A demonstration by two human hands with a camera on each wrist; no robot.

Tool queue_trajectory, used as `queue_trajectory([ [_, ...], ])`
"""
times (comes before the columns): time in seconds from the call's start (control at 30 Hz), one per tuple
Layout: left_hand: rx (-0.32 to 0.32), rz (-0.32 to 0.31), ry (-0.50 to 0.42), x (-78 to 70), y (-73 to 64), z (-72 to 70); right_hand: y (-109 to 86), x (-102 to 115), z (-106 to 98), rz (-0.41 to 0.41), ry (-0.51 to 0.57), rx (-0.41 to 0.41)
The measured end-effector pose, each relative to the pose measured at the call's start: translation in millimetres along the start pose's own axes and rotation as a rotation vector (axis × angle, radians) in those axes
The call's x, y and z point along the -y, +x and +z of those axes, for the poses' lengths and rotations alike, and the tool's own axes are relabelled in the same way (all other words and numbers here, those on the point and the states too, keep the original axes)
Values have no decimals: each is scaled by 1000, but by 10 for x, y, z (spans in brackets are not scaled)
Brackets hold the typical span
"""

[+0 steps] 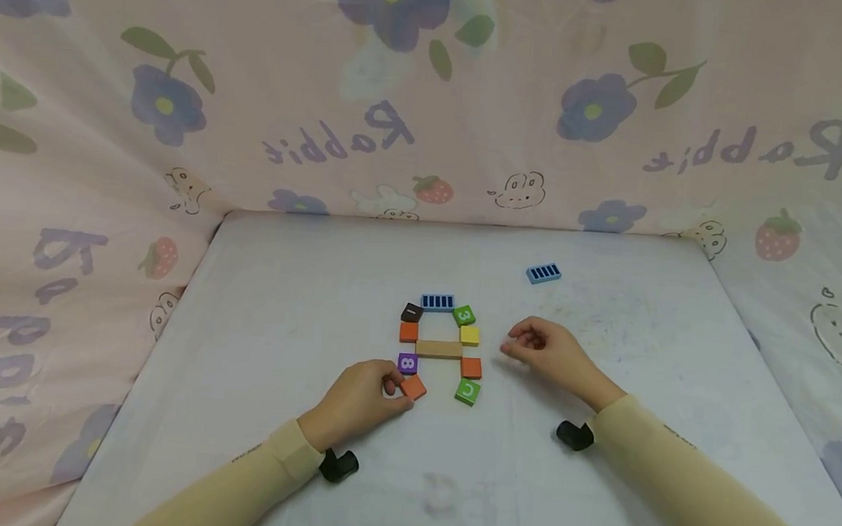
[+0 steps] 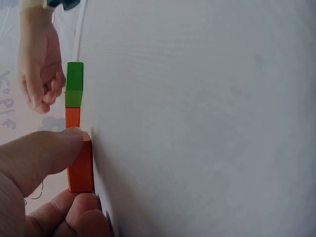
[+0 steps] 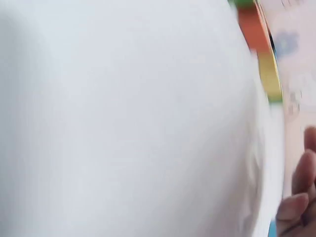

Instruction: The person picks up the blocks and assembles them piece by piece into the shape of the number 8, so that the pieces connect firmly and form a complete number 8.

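My left hand (image 1: 359,395) pinches an orange square block (image 1: 414,388) at the lower end of the left column, thumb on one side and fingers on the other. Just above sits a purple block (image 1: 407,364) marked 8, then an orange one (image 1: 409,332) and a black one (image 1: 412,312). A wooden bar (image 1: 439,349) bridges to the right column: green (image 1: 464,315), yellow (image 1: 470,336), orange (image 1: 471,367) and green (image 1: 467,392) blocks. A blue slotted block (image 1: 437,302) spans the top. My right hand (image 1: 552,355), fingers loosely curled and holding nothing, hovers right of the yellow block.
Another blue slotted block (image 1: 543,273) lies apart toward the back right of the white table (image 1: 280,286). Patterned cloth (image 1: 477,96) hangs round the back and sides. Black wrist devices (image 1: 574,435) are at both cuffs.
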State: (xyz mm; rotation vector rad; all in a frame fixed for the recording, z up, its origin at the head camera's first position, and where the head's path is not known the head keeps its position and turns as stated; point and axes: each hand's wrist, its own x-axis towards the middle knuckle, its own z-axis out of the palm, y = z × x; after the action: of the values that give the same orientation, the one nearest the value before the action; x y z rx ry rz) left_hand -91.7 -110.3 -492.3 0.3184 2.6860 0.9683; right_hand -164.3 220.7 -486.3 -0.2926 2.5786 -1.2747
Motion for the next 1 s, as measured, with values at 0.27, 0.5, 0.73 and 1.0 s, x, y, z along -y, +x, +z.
queue_trajectory([
  [0.27,1,-8,8,3,13,1,391,-309,-416,73,-11,-200],
  [0.5,0,-13,4,-8,7,-1,622,-446,-546,155,8,-218],
  [0.73,4,-4,0,-17,-5,1,787,-564,-609,187,-16,-185],
  [1.0,4,-17,-11,1,-5,0,893,-570,-652,207,-92,-157],
])
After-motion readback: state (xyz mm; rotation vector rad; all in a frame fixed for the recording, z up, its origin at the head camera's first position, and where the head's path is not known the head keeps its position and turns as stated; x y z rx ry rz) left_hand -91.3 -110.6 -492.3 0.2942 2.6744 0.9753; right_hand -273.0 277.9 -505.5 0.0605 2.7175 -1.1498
